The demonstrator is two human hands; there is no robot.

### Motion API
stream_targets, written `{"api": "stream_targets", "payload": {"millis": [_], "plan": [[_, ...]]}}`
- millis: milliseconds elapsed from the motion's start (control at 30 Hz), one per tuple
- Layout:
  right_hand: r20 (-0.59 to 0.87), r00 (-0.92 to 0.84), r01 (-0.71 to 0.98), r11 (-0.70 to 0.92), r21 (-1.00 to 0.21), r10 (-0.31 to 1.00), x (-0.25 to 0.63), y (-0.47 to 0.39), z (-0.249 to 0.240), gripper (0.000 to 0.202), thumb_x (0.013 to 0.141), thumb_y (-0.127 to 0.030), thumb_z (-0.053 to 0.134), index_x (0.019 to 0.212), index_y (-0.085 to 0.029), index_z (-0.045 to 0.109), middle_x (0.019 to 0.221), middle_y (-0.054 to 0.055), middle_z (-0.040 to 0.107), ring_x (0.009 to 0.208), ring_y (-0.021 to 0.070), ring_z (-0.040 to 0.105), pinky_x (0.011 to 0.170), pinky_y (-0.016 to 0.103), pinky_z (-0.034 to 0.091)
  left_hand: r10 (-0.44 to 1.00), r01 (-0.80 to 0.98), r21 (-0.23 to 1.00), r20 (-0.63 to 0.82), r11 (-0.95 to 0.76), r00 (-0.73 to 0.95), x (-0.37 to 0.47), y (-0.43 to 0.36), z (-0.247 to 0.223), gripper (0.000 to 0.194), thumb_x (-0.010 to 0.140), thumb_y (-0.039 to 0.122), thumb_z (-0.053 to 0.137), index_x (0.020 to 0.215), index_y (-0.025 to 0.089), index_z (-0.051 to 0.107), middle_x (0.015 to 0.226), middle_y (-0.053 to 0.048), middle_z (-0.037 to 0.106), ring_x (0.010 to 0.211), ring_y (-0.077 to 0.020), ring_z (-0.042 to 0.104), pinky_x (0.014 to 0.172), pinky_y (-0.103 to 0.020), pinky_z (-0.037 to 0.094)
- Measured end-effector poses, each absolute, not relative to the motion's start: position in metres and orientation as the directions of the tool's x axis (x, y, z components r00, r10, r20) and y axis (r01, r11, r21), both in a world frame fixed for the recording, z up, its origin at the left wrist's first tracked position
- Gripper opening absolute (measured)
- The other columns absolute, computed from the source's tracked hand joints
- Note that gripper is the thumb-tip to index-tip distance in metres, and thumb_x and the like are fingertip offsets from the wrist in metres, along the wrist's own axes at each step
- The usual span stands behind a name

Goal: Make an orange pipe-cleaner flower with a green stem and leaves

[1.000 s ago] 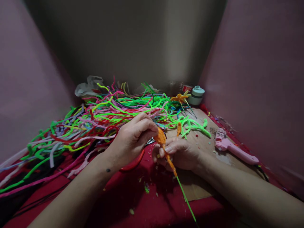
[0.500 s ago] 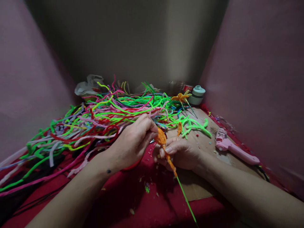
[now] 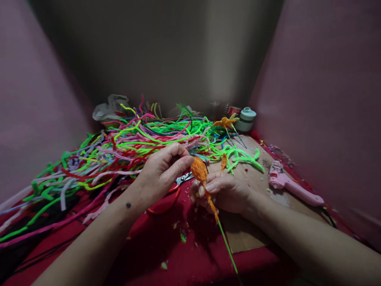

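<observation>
An orange pipe-cleaner flower (image 3: 199, 170) on a thin green stem (image 3: 228, 240) is held in front of me, leaning with its stem toward the lower right. Fingertips of my left hand (image 3: 168, 165) are closed in a pinch at the upper left edge of its petals. My right hand (image 3: 229, 192) grips the narrow orange part below the petals between thumb and fingers. Red-handled scissors (image 3: 184, 178) lie under my left hand, partly hidden by it. A small loose orange petal (image 3: 224, 161) lies just beyond my right hand.
A large heap of coloured pipe cleaners (image 3: 149, 137) spreads across the back and left. On the right, a pink glue gun (image 3: 293, 188) rests on cardboard (image 3: 247, 238). Behind are finished orange flowers (image 3: 226, 121) and a pale lidded jar (image 3: 246, 119). Scraps dot the red cloth (image 3: 143, 250).
My left hand has shifted slightly left and down, its pinch now at the petals' edge, and more of the scissors shows. The flower has moved a little left in view.
</observation>
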State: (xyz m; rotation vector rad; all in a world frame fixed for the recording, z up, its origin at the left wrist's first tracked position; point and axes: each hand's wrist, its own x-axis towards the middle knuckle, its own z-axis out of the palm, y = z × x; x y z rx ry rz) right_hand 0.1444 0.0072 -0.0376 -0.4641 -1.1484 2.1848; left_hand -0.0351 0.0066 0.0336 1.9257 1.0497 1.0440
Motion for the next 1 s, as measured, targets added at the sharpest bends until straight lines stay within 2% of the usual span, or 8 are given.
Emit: {"api": "stream_targets", "payload": {"millis": [167, 333, 500, 567, 667, 767, 867, 1000], "plan": [[-0.068, -0.717, -0.323, -0.417, -0.849, 0.694, 0.143, 0.005, -0.036, 0.016, 0.063, -0.023, 0.064, 0.070, -0.010, 0.068, 0.060, 0.001, 0.056, 0.040, 0.0062, 0.045, 0.035, 0.019, 0.039, 0.884, 0.371, 0.824, 0.299, -0.429, 0.358, -0.033, 0.006, 0.033, 0.018, 0.079, 0.032, 0.057, 0.070, 0.017, 0.053, 0.061, 0.003, 0.050, 0.052, -0.0079, 0.041, 0.048, -0.021, 0.034], [-0.085, -0.680, -0.326, -0.404, -0.855, 0.729, 0.140, 0.003, -0.034, 0.017, 0.061, -0.024, 0.066, 0.068, -0.009, 0.069, 0.056, -0.001, 0.052, 0.038, 0.0058, 0.043, 0.034, 0.018, 0.039, 0.894, 0.372, 0.837, 0.271, -0.401, 0.356, -0.031, 0.005, 0.031, 0.013, 0.080, 0.026, 0.053, 0.070, 0.016, 0.054, 0.055, 0.005, 0.046, 0.047, -0.0068, 0.037, 0.045, -0.020, 0.031], [-0.071, -0.657, -0.326, -0.367, -0.871, 0.751, 0.141, 0.004, -0.031, 0.018, 0.062, -0.026, 0.065, 0.069, -0.010, 0.069, 0.063, 0.001, 0.057, 0.040, 0.0055, 0.042, 0.034, 0.019, 0.038, 0.919, 0.400, 0.846, 0.234, -0.352, 0.316, -0.041, 0.015, 0.032, 0.012, 0.080, 0.029, 0.049, 0.079, 0.017, 0.050, 0.059, 0.005, 0.047, 0.049, -0.0077, 0.039, 0.047, -0.020, 0.033], [-0.056, -0.644, -0.331, -0.344, -0.878, 0.763, 0.142, 0.005, -0.030, 0.017, 0.062, -0.025, 0.065, 0.069, -0.010, 0.069, 0.064, 0.002, 0.058, 0.041, 0.0065, 0.044, 0.034, 0.019, 0.037, 0.910, 0.566, 0.731, 0.189, -0.382, 0.369, -0.050, 0.022, 0.032, 0.014, 0.081, 0.031, 0.047, 0.081, 0.017, 0.051, 0.064, 0.004, 0.050, 0.054, -0.0096, 0.044, 0.050, -0.021, 0.035], [-0.011, -0.631, -0.367, -0.311, -0.877, 0.776, 0.146, 0.008, -0.026, 0.015, 0.061, -0.024, 0.064, 0.068, -0.012, 0.068, 0.068, 0.004, 0.061, 0.045, 0.0089, 0.048, 0.034, 0.020, 0.037, 0.838, 0.798, 0.345, -0.057, -0.494, 0.543, -0.064, 0.029, 0.027, 0.016, 0.077, 0.033, 0.050, 0.079, 0.018, 0.055, 0.073, 0.000, 0.055, 0.063, -0.0136, 0.049, 0.056, -0.025, 0.035], [0.038, -0.621, -0.440, -0.308, -0.843, 0.783, 0.153, 0.012, -0.021, 0.015, 0.062, -0.026, 0.062, 0.070, -0.014, 0.069, 0.077, 0.005, 0.062, 0.050, 0.0090, 0.047, 0.037, 0.020, 0.037, 0.841, 0.856, 0.080, -0.157, -0.511, 0.517, -0.071, 0.028, 0.017, 0.012, 0.074, 0.028, 0.049, 0.080, 0.018, 0.053, 0.081, -0.004, 0.057, 0.067, -0.0166, 0.051, 0.057, -0.028, 0.035], [0.046, -0.604, -0.500, -0.333, -0.800, 0.796, 0.162, 0.018, -0.016, 0.016, 0.062, -0.029, 0.063, 0.071, -0.018, 0.069, 0.079, 0.005, 0.063, 0.056, 0.0096, 0.046, 0.040, 0.019, 0.035, 0.829, 0.839, 0.010, -0.147, -0.544, 0.539, -0.069, 0.023, 0.006, 0.013, 0.077, 0.022, 0.042, 0.084, 0.018, 0.052, 0.084, -0.007, 0.058, 0.070, -0.0181, 0.052, 0.060, -0.029, 0.036], [0.040, -0.547, -0.551, -0.323, -0.770, 0.836, 0.170, 0.022, -0.011, 0.013, 0.059, -0.030, 0.066, 0.067, -0.019, 0.068, 0.080, 0.005, 0.064, 0.061, 0.0108, 0.048, 0.042, 0.018, 0.031, 0.816, 0.821, -0.005, -0.121, -0.570, 0.566, -0.068, 0.019, 0.002, 0.019, 0.081, 0.018, 0.034, 0.089, 0.017, 0.051, 0.081, -0.007, 0.058, 0.070, -0.0181, 0.053, 0.062, -0.030, 0.036]]}}
